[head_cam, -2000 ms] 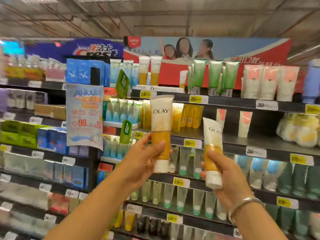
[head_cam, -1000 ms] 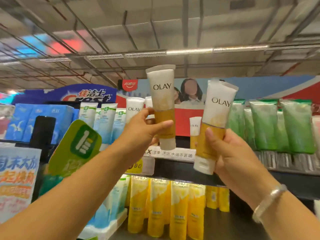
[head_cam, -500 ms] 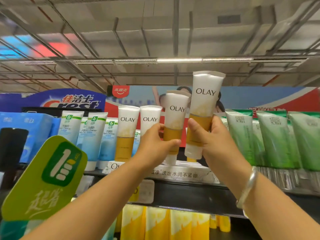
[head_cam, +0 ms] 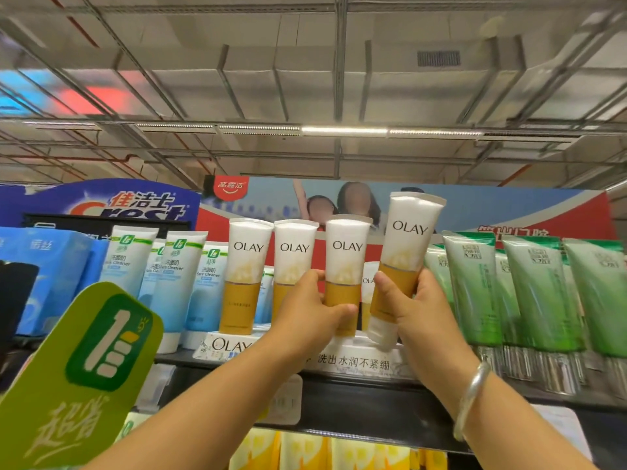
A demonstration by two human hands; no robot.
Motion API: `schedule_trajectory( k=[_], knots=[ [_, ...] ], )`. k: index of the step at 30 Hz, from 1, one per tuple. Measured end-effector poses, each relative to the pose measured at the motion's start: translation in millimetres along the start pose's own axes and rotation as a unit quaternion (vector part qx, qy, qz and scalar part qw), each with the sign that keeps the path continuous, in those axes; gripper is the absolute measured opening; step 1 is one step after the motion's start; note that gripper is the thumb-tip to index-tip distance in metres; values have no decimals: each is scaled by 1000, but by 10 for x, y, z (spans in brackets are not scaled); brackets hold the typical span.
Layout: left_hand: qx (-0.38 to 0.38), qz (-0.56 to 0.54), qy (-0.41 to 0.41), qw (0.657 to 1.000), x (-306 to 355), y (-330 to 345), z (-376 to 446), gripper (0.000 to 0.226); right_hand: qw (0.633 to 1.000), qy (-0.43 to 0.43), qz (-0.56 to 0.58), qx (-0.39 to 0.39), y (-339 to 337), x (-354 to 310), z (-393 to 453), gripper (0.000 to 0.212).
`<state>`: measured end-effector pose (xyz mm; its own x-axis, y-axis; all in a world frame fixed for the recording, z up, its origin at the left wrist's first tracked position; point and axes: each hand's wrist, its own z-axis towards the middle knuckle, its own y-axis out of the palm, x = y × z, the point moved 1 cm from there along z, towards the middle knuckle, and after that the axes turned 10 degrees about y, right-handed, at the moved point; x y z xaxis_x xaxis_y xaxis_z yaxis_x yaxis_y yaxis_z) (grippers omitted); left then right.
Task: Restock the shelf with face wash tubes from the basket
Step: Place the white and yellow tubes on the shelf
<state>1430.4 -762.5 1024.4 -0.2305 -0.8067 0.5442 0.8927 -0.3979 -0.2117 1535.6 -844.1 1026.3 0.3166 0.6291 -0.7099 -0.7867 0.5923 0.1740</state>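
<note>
Top shelf [head_cam: 373, 398], left hand [head_cam: 305, 313] and right hand [head_cam: 417, 313] each gripping an Olay tube [head_cam: 346, 252]

Five Olay tubes [head_cam: 346, 262] are counted at frame centre, two hands [head_cam: 310, 312], one bracelet [head_cam: 471, 398] lower right.

Two white-and-gold OLAY tubes: upright tube [head_cam: 346, 262] at shelf tray [head_cam: 353, 362], tilted tube [head_cam: 403, 262] raised just beside it (caps down).

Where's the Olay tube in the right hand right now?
Head view, right of centre: the right hand holds its Olay tube tilted, raised above the Olay tray, between the left hand's tube and the green tubes.
</note>
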Motion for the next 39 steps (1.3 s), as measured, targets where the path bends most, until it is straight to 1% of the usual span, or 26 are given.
schedule_trajectory(
  k=[4,8,10,13,16,19,23,26,29,30,32,34,39],
  knots=[
    [-1,49,-14,999,6,9,10,37,1000,5,-20,-8,16,24,31,24],
    [-9,144,-9,990,45,19,-2,30,999,0,-41,-18,12,24,73,24],
    [-4,186,4,982,76,24,-14,32,998,2,-56,-22,-7,22,91,24],
    [15,223,28,974,106,36,-34,41,995,-2,-98,-28,-36,17,117,19],
    [24,226,31,973,117,38,-50,45,990,-6,-137,-31,-56,11,138,13],
    [29,224,24,974,120,27,-63,47,989,19,-140,-31,-99,8,159,11],
    [32,223,25,974,118,27,-73,47,988,39,-146,-33,-178,9,143,15],
    [38,223,28,974,117,29,-76,47,980,57,-183,-51,-208,55,80,15],
    [42,231,25,972,119,35,-81,48,978,60,-201,-24,-224,69,37,15],
    [43,234,25,971,119,38,-83,48,973,58,-224,-9,-225,60,26,18],
    [44,238,23,970,115,44,-85,47,957,65,-281,10,-221,53,19,32],
    [46,246,22,968,114,50,-89,47,948,77,-308,9,-215,46,19,40],
    [47,246,7,968,142,60,-109,48,945,98,-311,-1,-213,36,-28,40]
  ],
)
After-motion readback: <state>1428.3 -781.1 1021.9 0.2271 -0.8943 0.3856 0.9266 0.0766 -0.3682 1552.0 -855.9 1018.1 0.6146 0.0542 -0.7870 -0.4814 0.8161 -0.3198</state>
